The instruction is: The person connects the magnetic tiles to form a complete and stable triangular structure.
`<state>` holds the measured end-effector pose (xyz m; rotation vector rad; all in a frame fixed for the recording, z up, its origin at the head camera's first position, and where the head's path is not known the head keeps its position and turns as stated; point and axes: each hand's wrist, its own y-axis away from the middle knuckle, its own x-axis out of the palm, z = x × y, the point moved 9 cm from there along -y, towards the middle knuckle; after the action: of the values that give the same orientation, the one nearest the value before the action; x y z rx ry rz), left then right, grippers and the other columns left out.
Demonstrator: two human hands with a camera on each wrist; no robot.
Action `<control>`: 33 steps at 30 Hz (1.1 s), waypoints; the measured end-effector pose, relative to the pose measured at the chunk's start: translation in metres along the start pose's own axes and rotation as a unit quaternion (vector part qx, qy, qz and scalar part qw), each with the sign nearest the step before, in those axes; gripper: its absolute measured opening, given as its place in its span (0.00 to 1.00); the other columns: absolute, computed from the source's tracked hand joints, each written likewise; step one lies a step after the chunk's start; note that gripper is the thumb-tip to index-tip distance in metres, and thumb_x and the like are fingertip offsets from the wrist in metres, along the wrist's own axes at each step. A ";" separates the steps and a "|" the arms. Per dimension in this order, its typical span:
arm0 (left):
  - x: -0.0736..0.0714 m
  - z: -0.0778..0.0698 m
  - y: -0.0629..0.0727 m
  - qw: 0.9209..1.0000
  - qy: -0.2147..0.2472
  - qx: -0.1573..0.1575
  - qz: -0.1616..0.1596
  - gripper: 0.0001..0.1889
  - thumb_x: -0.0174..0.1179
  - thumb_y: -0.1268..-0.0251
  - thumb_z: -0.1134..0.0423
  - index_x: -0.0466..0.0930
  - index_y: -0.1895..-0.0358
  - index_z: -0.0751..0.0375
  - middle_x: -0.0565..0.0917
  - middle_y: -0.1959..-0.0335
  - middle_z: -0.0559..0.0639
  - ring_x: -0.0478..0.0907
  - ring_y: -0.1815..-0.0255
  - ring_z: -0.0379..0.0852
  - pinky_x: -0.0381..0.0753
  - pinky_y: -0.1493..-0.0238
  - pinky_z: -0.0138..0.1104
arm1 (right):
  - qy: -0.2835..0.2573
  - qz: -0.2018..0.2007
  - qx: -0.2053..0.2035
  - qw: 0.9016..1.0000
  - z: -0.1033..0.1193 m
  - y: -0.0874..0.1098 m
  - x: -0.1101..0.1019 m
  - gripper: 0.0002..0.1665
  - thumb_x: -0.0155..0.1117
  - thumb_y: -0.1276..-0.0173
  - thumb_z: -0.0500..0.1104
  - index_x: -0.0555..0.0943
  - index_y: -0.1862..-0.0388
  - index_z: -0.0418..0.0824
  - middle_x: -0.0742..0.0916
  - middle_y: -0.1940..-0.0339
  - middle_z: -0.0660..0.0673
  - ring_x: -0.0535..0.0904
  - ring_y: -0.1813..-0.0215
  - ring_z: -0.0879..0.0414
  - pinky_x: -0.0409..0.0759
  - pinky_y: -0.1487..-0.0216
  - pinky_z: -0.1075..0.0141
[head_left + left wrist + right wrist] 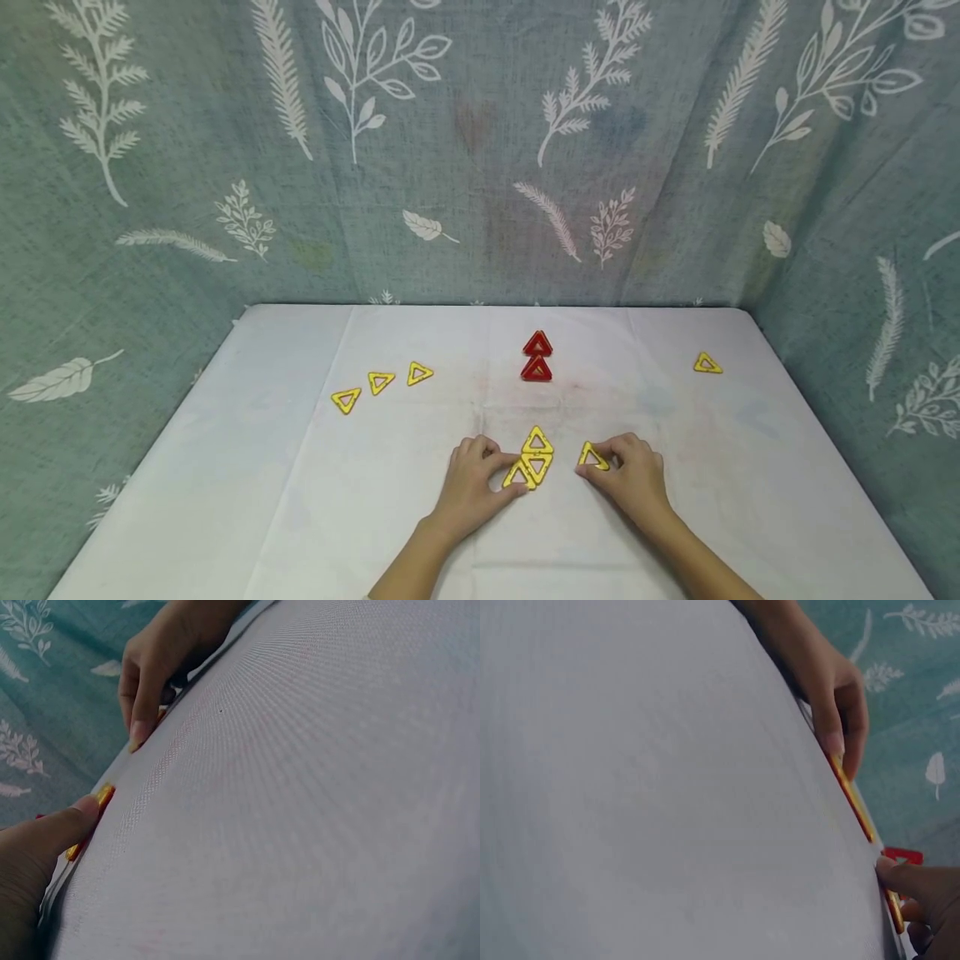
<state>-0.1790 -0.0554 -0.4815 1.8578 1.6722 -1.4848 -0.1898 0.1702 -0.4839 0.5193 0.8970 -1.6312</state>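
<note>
Nearest us, toward six o'clock, both forearms [420,546] ran out past the head view's lower edge, above a white tablecloth [360,500]. The left hand [471,483] pinched the lower-left yellow triangle [512,476] between thumb and a finger, which hid part of its frame. That piece lay against the middle yellow triangle [547,468], whose far edge met the top yellow triangle [544,441], pointing to twelve. At three o'clock from this group, apart from it, the right hand [633,477] pinched the outer yellow triangle [584,454], its thumb and a finger covering one side. We could not tell exactly how the remaining fingers of either hand lay. In both wrist views the held pieces appeared nearly edge-on, so their shape was hard to make out.

Farther off we saw three loose yellow triangles [381,374] at ten o'clock, a lone yellow triangle [707,371] at two and two red triangles [537,377] at twelve. Beyond hung a leaf-printed curtain [472,271], cut off above.
</note>
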 end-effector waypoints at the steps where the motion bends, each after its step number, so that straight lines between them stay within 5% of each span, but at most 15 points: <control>1: 0.000 0.000 0.001 1.000 0.002 -0.001 0.001 0.21 0.72 0.57 0.44 0.86 0.58 0.47 0.70 0.64 0.40 0.61 0.62 0.37 0.65 0.56 0.35 | -0.001 -0.002 -0.002 1.000 0.002 0.002 0.001 0.21 0.81 0.62 0.52 0.86 0.69 0.44 0.82 0.70 0.50 0.74 0.65 0.56 0.59 0.64 0.62; 15: 0.000 -0.003 -0.001 1.000 0.008 0.012 -0.002 0.22 0.71 0.57 0.43 0.86 0.58 0.48 0.70 0.65 0.40 0.61 0.63 0.37 0.64 0.57 0.34 | -0.004 -0.009 -0.053 0.999 0.028 0.017 0.015 0.21 0.82 0.65 0.52 0.84 0.72 0.48 0.80 0.72 0.56 0.65 0.70 0.63 0.58 0.65 0.65; 22: -0.001 -0.003 0.000 1.000 0.002 0.023 -0.005 0.22 0.71 0.57 0.43 0.86 0.58 0.49 0.70 0.64 0.41 0.62 0.62 0.38 0.65 0.56 0.35 | -0.003 0.007 -0.044 0.999 0.035 0.021 0.025 0.21 0.81 0.63 0.56 0.84 0.71 0.51 0.78 0.71 0.58 0.65 0.69 0.64 0.58 0.64 0.65; 33: -0.002 -0.005 0.001 0.999 0.011 0.035 -0.014 0.20 0.71 0.55 0.45 0.86 0.58 0.50 0.70 0.65 0.41 0.62 0.63 0.37 0.64 0.57 0.34 | -0.014 -0.045 -0.111 0.993 0.046 0.023 0.019 0.21 0.81 0.67 0.54 0.82 0.74 0.50 0.78 0.73 0.58 0.63 0.71 0.66 0.58 0.65 0.67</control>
<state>-0.1756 -0.0534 -0.4776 1.8999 1.6844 -1.5592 -0.1666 0.1215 -0.4761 0.3053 1.0773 -1.5908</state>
